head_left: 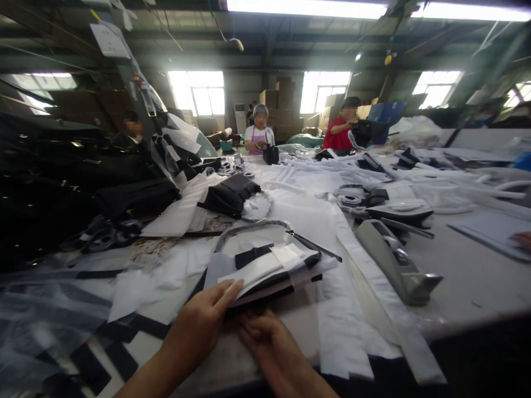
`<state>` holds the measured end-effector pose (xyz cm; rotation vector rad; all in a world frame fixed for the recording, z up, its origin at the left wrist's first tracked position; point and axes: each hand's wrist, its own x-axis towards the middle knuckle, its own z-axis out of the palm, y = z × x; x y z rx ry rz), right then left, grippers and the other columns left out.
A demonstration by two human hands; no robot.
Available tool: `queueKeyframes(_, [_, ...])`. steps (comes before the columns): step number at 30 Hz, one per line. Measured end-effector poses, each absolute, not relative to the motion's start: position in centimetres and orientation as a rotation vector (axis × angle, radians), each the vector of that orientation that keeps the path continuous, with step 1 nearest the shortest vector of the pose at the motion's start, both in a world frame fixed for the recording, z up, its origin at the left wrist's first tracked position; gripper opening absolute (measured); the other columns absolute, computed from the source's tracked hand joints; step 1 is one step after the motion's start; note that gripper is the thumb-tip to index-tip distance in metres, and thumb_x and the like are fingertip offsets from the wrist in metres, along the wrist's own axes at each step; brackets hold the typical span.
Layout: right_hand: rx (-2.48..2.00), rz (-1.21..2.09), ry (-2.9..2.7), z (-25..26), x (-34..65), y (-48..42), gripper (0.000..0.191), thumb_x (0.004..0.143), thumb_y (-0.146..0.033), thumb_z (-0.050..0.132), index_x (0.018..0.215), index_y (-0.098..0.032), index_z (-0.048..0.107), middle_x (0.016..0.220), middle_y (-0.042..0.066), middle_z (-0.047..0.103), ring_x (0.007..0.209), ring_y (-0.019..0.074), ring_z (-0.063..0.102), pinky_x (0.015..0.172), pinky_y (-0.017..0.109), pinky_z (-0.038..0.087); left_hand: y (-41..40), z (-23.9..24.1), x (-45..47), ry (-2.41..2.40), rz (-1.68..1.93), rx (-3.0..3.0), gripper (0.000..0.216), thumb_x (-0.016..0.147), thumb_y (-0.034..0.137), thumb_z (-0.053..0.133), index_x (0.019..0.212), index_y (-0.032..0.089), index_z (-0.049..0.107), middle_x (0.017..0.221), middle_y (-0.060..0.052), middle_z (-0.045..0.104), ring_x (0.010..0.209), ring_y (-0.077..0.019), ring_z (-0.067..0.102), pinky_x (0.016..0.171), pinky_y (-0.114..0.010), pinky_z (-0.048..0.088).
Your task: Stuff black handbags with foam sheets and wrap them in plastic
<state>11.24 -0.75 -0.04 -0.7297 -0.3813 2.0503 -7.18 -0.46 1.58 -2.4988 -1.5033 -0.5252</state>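
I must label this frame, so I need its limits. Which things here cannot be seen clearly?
Head view only:
- Black bag: near edge hidden under the left hand and right hand; white paper covers its top.
- Right hand's fingertips: tucked under the bag, grip unclear.
- Black pile at left: too dark to tell pieces apart.
- Another person's fingers: cut off by the right edge.

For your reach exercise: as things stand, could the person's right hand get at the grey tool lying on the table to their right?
Probably yes. The right hand rests at the black bag piece, and only flat white strips lie between it and the grey tool.
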Motion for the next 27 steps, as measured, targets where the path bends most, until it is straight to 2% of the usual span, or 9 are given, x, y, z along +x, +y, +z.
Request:
queueKeyframes(2, [-0.710,2.056,-0.417,0.3,11.5,-0.6,0.028,0.055,-0.009,0.057,0.079,-0.022,0.063,0.100,0.002,0.073,0.114,0.0217,0.062,0.108,0.038,0.041,-1.1,1.1,-6.8,-1.470,-0.503,-2.458,0.076,0.081,0.002,0.040,0.152,0.025,0.032,0.141,-0.009,0.056,0.126,-0.0244,0.057,0.101,-0.039,0.051])
queueKeyframes(5, [-0.677,2.039,-0.458,0.6,11.6,-0.7,0.036,0.056,-0.007,0.054,0.086,-0.019,0.070,0.104,0.003,0.072,0.109,0.0199,0.062,0.103,0.034,0.043,-1.9,0.0,-6.3,-1.440,-0.461,-2.418,0.076,0.081,0.014,0.049,0.154,0.018,0.028,0.148,-0.012,0.048,0.133,-0.0290,0.049,0.106,-0.043,0.047])
queueKeyframes(9, [-0.588,2.030,-0.562,1.6,11.5,-0.7,0.037,0.058,-0.005,0.054,0.087,-0.017,0.073,0.095,0.003,0.072,0.101,0.0173,0.063,0.098,0.029,0.044,-1.6,-1.5,-6.4,-1.423,-0.540,-2.205,0.063,0.093,0.028,0.049,0.152,0.015,0.029,0.138,-0.016,0.058,0.119,-0.0301,0.061,0.095,-0.042,0.052])
queueKeyframes(13, [-0.777,1.957,-1.028,3.0,13.8,-0.6,0.023,0.078,-0.017,0.063,0.098,-0.018,0.074,0.096,0.003,0.073,0.096,0.0194,0.066,0.090,0.031,0.047,-0.9,-1.5,-6.6,-1.453,-0.550,-2.149,0.054,0.099,0.027,0.045,0.150,0.018,0.033,0.136,-0.012,0.061,0.109,-0.0263,0.067,0.089,-0.036,0.055])
queueKeyframes(16, [-1.022,1.373,-1.782,3.0,18.3,-0.4,0.021,0.087,-0.027,0.065,0.104,-0.022,0.076,0.100,0.005,0.074,0.097,0.0245,0.067,0.089,0.036,0.050,-0.8,-1.0,-6.6,-1.500,-0.536,-2.164,0.055,0.096,0.019,0.044,0.150,0.022,0.035,0.138,-0.008,0.060,0.111,-0.0247,0.067,0.089,-0.034,0.055])
queueKeyframes(19, [-1.243,0.589,-2.178,1.7,23.9,0.0,0.031,0.084,-0.017,0.070,0.114,-0.024,0.072,0.110,0.008,0.073,0.106,0.0289,0.064,0.095,0.043,0.049,-0.9,-0.9,-6.3,-1.562,-0.543,-2.153,0.056,0.095,0.018,0.043,0.150,0.023,0.035,0.139,-0.007,0.060,0.111,-0.0254,0.067,0.088,-0.035,0.056])
queueKeyframes(21, [-1.387,0.248,-2.243,0.6,26.8,0.5,0.037,0.079,-0.015,0.075,0.115,-0.024,0.070,0.111,0.008,0.072,0.107,0.0309,0.063,0.096,0.046,0.050,-1.0,-1.0,-6.0,-1.589,-0.544,-2.143,0.055,0.095,0.021,0.043,0.150,0.022,0.035,0.139,-0.007,0.060,0.109,-0.0259,0.068,0.088,-0.036,0.056])
queueKeyframes(23, [-1.477,0.092,-2.264,-0.2,28.5,0.9,0.036,0.076,-0.016,0.079,0.110,-0.025,0.071,0.108,0.008,0.073,0.104,0.0303,0.064,0.092,0.046,0.052,-1.0,-1.2,-5.8,-1.601,-0.547,-2.139,0.055,0.095,0.022,0.044,0.149,0.023,0.036,0.139,-0.007,0.060,0.109,-0.0262,0.068,0.089,-0.037,0.056])
queueKeyframes(27, [-1.537,0.091,-2.285,-0.5,28.8,1.6,0.006,0.083,-0.020,0.073,0.083,-0.026,0.073,0.088,0.002,0.074,0.086,0.0237,0.067,0.083,0.040,0.051,-1.0,-1.3,-5.4,-1.607,-0.571,-2.154,0.057,0.093,0.017,0.044,0.149,0.025,0.037,0.139,-0.006,0.060,0.112,-0.0260,0.067,0.091,-0.036,0.055])
